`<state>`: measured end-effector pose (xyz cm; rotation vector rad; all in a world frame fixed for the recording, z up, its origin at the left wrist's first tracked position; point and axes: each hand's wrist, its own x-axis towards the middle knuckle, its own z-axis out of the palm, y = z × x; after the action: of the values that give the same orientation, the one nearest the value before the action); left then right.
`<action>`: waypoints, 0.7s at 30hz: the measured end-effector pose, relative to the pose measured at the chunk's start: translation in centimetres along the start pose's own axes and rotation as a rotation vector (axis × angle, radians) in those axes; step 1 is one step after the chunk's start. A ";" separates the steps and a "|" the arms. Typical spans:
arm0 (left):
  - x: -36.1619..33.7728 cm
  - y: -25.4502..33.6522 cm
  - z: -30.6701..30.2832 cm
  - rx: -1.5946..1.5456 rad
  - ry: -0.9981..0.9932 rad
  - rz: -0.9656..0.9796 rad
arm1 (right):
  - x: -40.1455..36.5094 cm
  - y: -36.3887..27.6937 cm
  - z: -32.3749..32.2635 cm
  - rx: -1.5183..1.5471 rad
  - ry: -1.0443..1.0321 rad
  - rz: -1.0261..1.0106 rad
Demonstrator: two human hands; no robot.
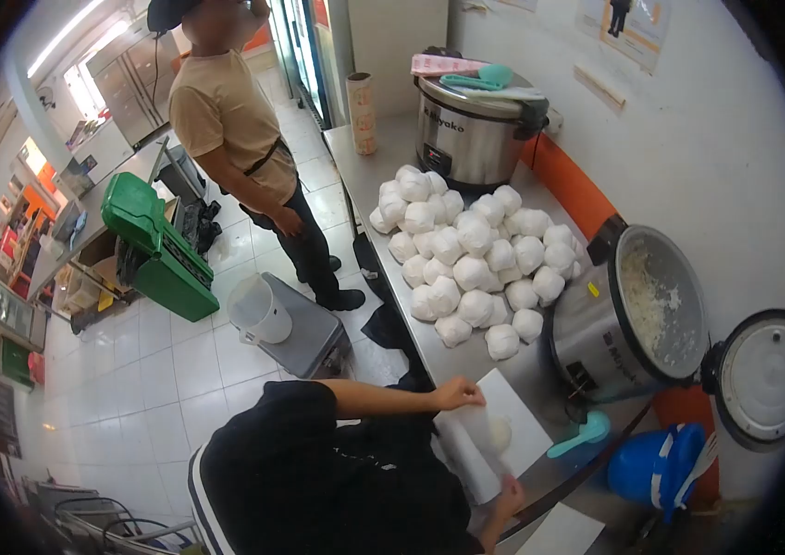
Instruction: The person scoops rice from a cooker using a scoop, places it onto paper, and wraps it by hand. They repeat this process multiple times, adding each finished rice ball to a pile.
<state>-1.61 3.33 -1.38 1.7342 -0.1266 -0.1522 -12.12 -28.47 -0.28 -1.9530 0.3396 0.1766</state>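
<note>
A white paper sheet (524, 427) lies on the metal table, with a small pale mound of rice (500, 436) showing through its lifted flap. My left hand (459, 394) pinches the upper corner of this flap. At the lower corner, my right hand (507, 500) has its fingers closed on the paper edge. Beside the sheet rests a turquoise scoop (587, 433). Farther up the table is a large pile of white paper-wrapped bundles (474, 268). An open cooker (656, 305) on the right holds rice.
A closed cooker (471, 134) and a plastic-wrapped roll (362, 115) stand at the table's far end. A blue bucket (637, 467) is at the lower right. Another person (235, 129) stands left of the table, near a white bucket (260, 310) and a green bin (166, 268).
</note>
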 end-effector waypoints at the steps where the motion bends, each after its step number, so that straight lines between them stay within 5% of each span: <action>1: 0.7 -0.2 0.4 -0.069 0.026 -0.136 | 0.7 -0.3 -0.3 0.084 0.026 0.043; 4: 1.6 1.6 0.9 0.072 0.061 -0.456 | 4.8 5.3 -1.4 0.341 -0.024 0.245; 6: 1.3 1.6 1.8 0.349 0.201 -0.403 | 4.8 4.8 -1.0 0.490 0.095 0.363; 7: 1.7 -0.8 1.9 0.448 0.203 -0.316 | 4.2 3.8 -1.6 0.619 -0.079 0.287; 9: 2.3 -2.5 2.0 0.531 0.212 -0.341 | 4.1 3.2 -1.1 0.520 -0.016 0.352; 11: 1.9 -0.5 1.4 0.456 0.222 -0.325 | 3.8 3.6 -0.3 0.213 0.128 0.202; 13: 1.8 0.0 1.5 0.402 0.279 -0.247 | 3.5 3.9 1.9 0.025 0.436 -0.152; 15: 1.4 0.7 1.6 0.449 0.352 -0.136 | 2.8 3.8 2.7 0.080 0.462 -0.154; 21: 2.6 2.1 1.6 0.579 0.268 -0.302 | 3.0 1.2 4.3 -0.165 0.593 -0.127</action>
<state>0.65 0.97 0.31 2.3269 0.3204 -0.1069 -9.47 -25.43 -3.84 -2.1555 0.5972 -0.4818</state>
